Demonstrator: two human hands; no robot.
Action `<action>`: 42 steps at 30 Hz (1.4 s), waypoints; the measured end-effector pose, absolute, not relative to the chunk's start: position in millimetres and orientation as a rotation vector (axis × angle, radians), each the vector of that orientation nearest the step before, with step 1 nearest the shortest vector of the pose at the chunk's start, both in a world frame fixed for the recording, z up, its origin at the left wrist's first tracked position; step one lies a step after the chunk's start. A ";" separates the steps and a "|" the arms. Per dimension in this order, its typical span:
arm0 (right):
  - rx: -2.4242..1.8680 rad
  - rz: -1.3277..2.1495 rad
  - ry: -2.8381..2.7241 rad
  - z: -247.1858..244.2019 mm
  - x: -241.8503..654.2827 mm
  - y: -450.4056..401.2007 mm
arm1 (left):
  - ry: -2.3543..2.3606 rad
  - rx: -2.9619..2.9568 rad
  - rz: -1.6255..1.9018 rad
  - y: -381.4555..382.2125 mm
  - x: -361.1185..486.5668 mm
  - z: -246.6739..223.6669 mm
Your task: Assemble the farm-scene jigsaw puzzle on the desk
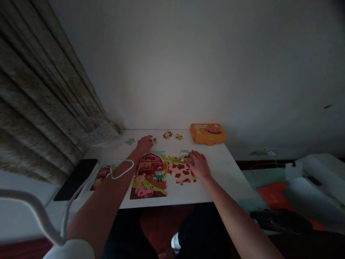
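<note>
A partly joined farm jigsaw puzzle (151,180) lies on the white table, showing a red barn, a farmer, pink pigs and a brown-spotted cow. Beyond its top edge, my left hand (145,144) has its fingers closed at a reddish puzzle piece (153,141); the grip is small and dim. My right hand (199,164) rests at the puzzle's right edge, fingers spread and lying flat near the cow section (184,174). Loose puzzle pieces lie farther back: a green one (130,141), a yellowish cluster (167,135) and another light piece (178,137).
An orange puzzle box (207,134) stands at the table's back right. To the left are a picture card (101,176), a black tablet-like slab (77,180) and clear plastic wrap (99,135). A white cable (122,176) crosses my left forearm. Wall behind, curtain (40,90) left.
</note>
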State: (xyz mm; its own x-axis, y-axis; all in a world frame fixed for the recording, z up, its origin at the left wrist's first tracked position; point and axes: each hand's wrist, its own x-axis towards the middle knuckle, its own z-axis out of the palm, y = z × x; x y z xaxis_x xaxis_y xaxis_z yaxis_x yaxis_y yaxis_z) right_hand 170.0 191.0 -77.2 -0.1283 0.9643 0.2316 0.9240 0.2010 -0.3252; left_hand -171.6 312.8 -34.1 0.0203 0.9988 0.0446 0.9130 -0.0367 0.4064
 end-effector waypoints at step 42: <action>-1.118 1.061 -1.630 -48.7 100.1 78.5 | 1.088 1.696 0.848 130.8 -94.3 -12.6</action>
